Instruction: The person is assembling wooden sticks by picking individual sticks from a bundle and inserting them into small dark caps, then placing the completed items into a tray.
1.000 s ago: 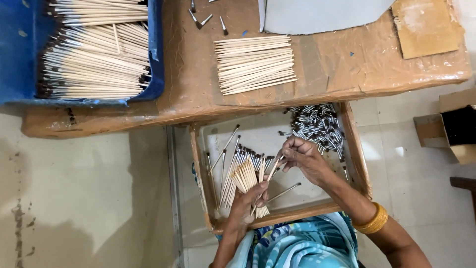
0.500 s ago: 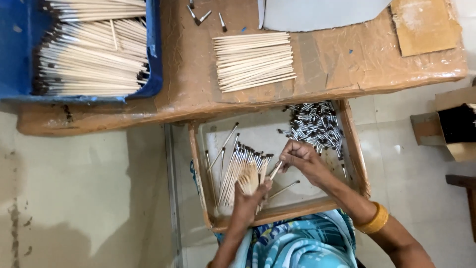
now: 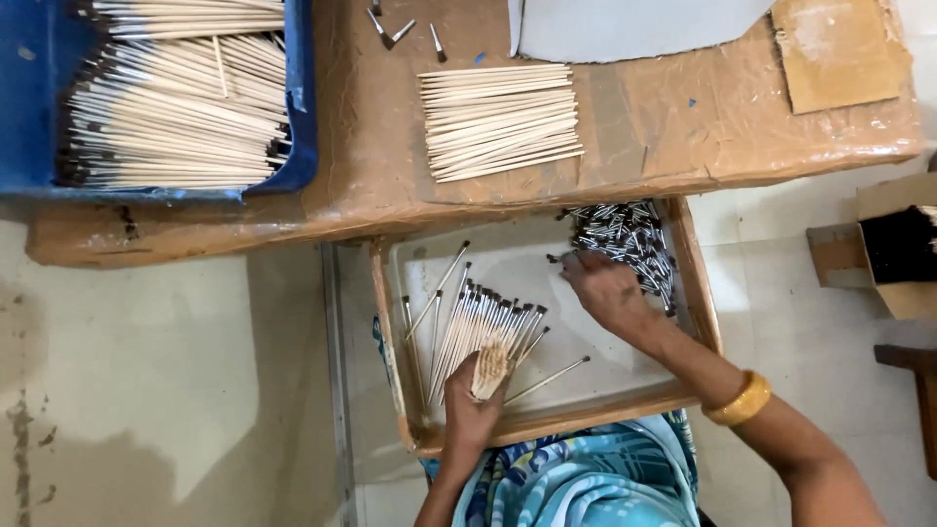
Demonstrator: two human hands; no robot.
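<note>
Inside tray (image 3: 390, 322): left hand (image 3: 475, 405) gripping stick bundle (image 3: 483, 332), right hand (image 3: 607, 290) grip unclear at ferrule pile (image 3: 625, 239).

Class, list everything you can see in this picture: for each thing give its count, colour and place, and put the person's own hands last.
Table: one, brown, top.
Blue tray: one, top left, full of pale sticks.
Loose sticks: one heap, pale, on the table.
Grey sheet: one, top centre.
Cardboard piece: one, brown, top right.
Wooden tray: one, below the table edge.
Metal tips: one pile, silver and dark, tray's far right corner.
Tipped sticks: one fanned bunch, pale.
Bangle: one, gold, right wrist.
Left hand: grips the bunch's base.
Right hand: at the tip pile.
</note>
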